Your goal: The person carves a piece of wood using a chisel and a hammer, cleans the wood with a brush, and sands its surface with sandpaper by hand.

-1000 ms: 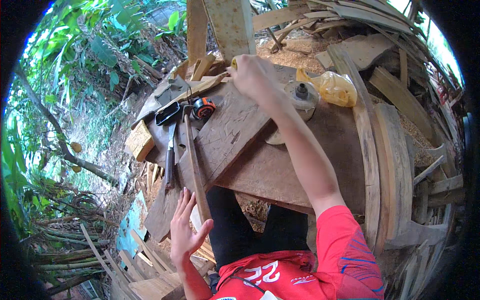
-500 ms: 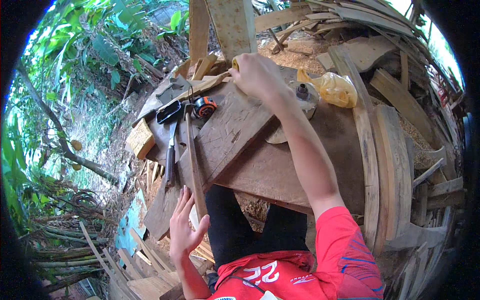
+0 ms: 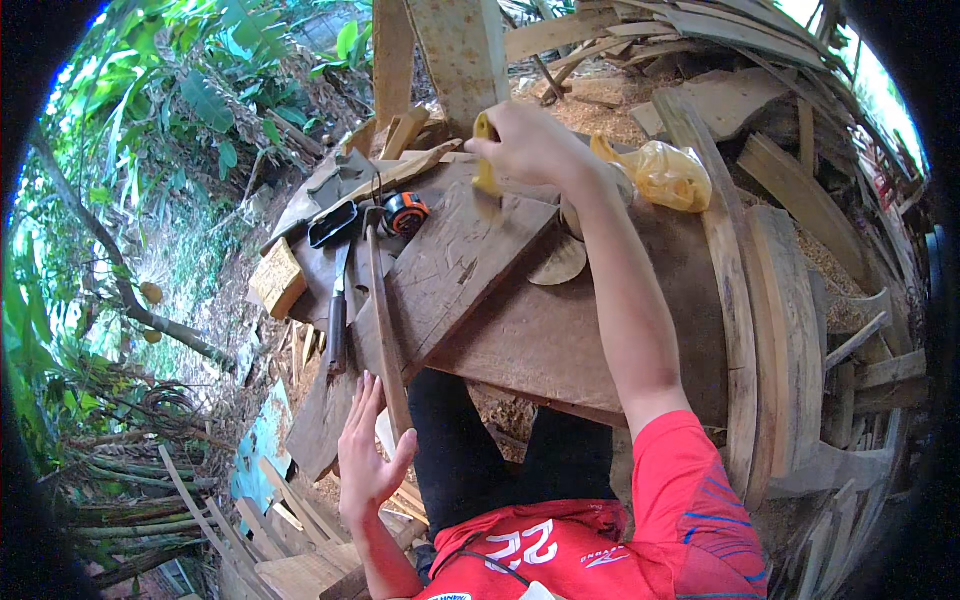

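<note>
My right hand point(image 3: 530, 145) is closed on a yellow-handled brush point(image 3: 485, 182), its lower end blurred, held over the far part of a thick, scored wooden plank point(image 3: 450, 275). My left hand point(image 3: 368, 460) has its fingers stretched out and holds nothing. It rests against the near end of a long, slim wooden bar point(image 3: 384, 325) that lies across the plank. Left of this bar is a knife point(image 3: 337, 325) with a dark handle. An orange-and-black tape measure point(image 3: 405, 213) sits at the bar's far end, beside a small black tray-like piece point(image 3: 333, 225).
A brown worktop point(image 3: 610, 330) carries the plank. At its far right are a yellow plastic bag point(image 3: 665, 178) and a round pale disc point(image 3: 558, 262), partly behind my arm. A yellowish block point(image 3: 278, 280) stands at the left edge. Curved wooden pieces point(image 3: 785, 330) crowd the right side.
My right hand has brought the brush into view, lifting it and tilting it downward over the plank's far end. My left hand has stayed where it was.
</note>
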Available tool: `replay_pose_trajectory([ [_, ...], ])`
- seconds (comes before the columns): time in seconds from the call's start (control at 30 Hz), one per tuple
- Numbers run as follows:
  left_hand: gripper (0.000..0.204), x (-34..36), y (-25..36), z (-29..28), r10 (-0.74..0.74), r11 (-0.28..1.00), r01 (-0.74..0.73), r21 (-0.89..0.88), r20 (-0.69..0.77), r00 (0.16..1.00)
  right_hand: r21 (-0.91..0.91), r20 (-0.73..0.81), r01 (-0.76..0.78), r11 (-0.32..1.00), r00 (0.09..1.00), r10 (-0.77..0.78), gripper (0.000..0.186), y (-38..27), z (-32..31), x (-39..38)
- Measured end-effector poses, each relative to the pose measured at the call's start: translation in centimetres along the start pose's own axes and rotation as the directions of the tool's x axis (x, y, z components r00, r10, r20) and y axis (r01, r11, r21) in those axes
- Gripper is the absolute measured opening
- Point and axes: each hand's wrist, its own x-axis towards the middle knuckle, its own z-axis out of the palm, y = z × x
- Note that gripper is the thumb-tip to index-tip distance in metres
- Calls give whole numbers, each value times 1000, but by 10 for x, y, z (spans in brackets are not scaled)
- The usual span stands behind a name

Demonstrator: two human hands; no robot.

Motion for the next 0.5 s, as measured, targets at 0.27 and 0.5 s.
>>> replay_pose_trajectory([
  [0.27, 81, -1, -2, 1, -6, 1000, 6, 2, -5, 1000, 49, 136, 68, 996, 988, -74, 33, -14, -2, -5],
  [0.5, 80, -2, -5, 0, 5, 1000, -5, 10, -8, 1000, -145, 102, 2, 989, 995, 13, 35, -20, -7, -9],
])
